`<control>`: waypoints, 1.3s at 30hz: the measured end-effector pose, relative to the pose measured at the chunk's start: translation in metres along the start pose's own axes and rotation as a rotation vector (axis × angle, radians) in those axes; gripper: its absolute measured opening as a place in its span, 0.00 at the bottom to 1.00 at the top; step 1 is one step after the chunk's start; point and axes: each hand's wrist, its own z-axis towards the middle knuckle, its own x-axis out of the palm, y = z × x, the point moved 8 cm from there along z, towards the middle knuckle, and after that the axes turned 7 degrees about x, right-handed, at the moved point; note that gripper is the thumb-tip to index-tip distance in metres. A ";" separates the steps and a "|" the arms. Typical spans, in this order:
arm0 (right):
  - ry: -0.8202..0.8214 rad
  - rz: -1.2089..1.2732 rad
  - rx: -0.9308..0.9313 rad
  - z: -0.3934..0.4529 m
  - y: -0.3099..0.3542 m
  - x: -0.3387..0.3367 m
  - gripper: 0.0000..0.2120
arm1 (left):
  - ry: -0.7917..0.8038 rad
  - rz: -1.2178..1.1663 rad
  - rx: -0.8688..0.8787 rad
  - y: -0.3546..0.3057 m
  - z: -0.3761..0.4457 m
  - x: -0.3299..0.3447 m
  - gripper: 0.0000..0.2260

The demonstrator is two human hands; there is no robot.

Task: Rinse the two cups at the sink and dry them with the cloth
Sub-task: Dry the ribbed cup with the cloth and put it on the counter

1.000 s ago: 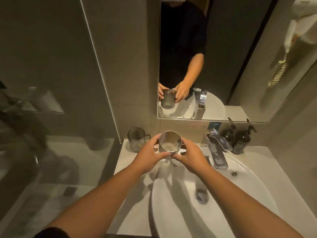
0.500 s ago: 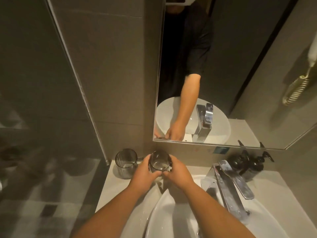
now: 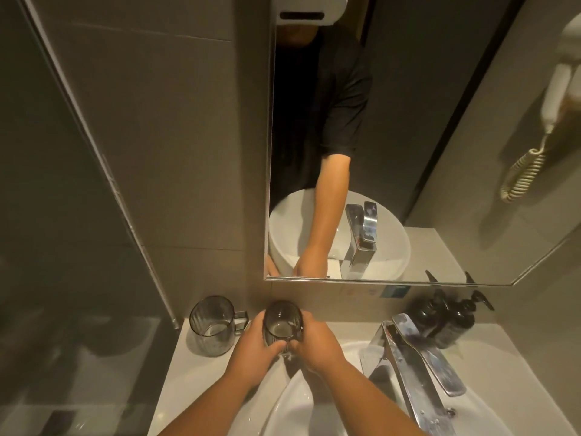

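Note:
I hold a dark ribbed glass cup (image 3: pixel 282 320) upright between both hands, at the back left of the counter beside the white sink (image 3: pixel 301 401). My left hand (image 3: pixel 256 352) wraps its left side and my right hand (image 3: pixel 316 346) its right side. A second smoky glass cup (image 3: pixel 213 325) with a handle stands upright on the counter just left of the held cup. No cloth is visible.
A chrome faucet (image 3: pixel 412 366) with a long lever rises right of my hands. Two dark pump bottles (image 3: pixel 449 319) stand behind it. A mirror (image 3: pixel 408 152) hangs above the counter, a glass partition (image 3: pixel 94 171) at left, a corded wall hair dryer (image 3: pixel 553 105) at right.
My hands have carried the cup from above the sink rim down and back toward the counter beside the other cup. The view has tilted upward.

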 end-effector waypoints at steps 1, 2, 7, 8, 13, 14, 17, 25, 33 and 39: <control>0.002 -0.016 0.013 0.000 0.000 0.000 0.22 | 0.002 0.012 0.001 0.000 0.001 0.000 0.30; 0.004 -0.034 0.021 0.001 0.000 0.001 0.22 | 0.005 0.021 0.002 -0.001 0.001 0.000 0.31; 0.002 -0.100 0.041 0.002 0.000 0.003 0.19 | 0.005 0.095 0.015 -0.004 0.002 0.000 0.32; -0.005 -0.105 0.047 0.002 -0.001 0.002 0.19 | 0.000 0.104 0.021 -0.006 0.002 0.000 0.31; -0.021 -0.149 0.066 -0.003 0.003 -0.001 0.23 | 0.027 0.095 -0.052 -0.003 0.000 0.000 0.31; -0.021 -0.149 0.062 -0.005 0.003 -0.002 0.24 | 0.039 0.108 -0.072 -0.003 -0.003 -0.001 0.32; -0.031 -0.139 0.053 -0.012 0.002 -0.011 0.23 | 0.053 0.231 -0.093 -0.004 -0.017 -0.009 0.36; -0.202 -0.151 -0.207 -0.055 0.036 -0.032 0.23 | -0.131 0.062 -0.188 0.016 -0.085 -0.055 0.23; -0.058 -0.182 -0.423 -0.045 0.123 0.023 0.20 | -0.468 -0.111 -0.231 0.028 -0.082 -0.113 0.04; 0.040 -0.329 -0.327 -0.016 0.143 0.060 0.20 | -0.446 -0.077 -0.189 0.036 -0.057 -0.109 0.06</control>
